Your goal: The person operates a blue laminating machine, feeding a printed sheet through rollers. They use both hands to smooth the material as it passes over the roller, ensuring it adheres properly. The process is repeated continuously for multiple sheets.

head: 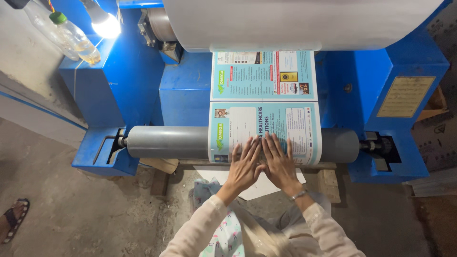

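Head view, left hand [245,166]: fingers spread and flat, palm down on the lower edge of the printed sheet [264,128]; it grips nothing.
Head view, right hand [280,163]: likewise open and flat, fingers fanned, pressed on the same sheet just beside the left hand, thumbs nearly touching; a thin bracelet [299,194] circles the wrist.
Printed sheet: light blue and white, with coloured panels; it hangs from under the white roll [304,24] at the top and wraps over the grey roller [166,142].
Grey roller: horizontal, set between the side frames of the blue machine [409,143]; the sheet covers its middle right part.
Upper left: a lit bulb [105,24] and a plastic bottle with a green cap [75,38], near the machine's left frame.
Floor: bare concrete; a sandalled foot [13,219] of another person at the left edge, well apart from the hands.
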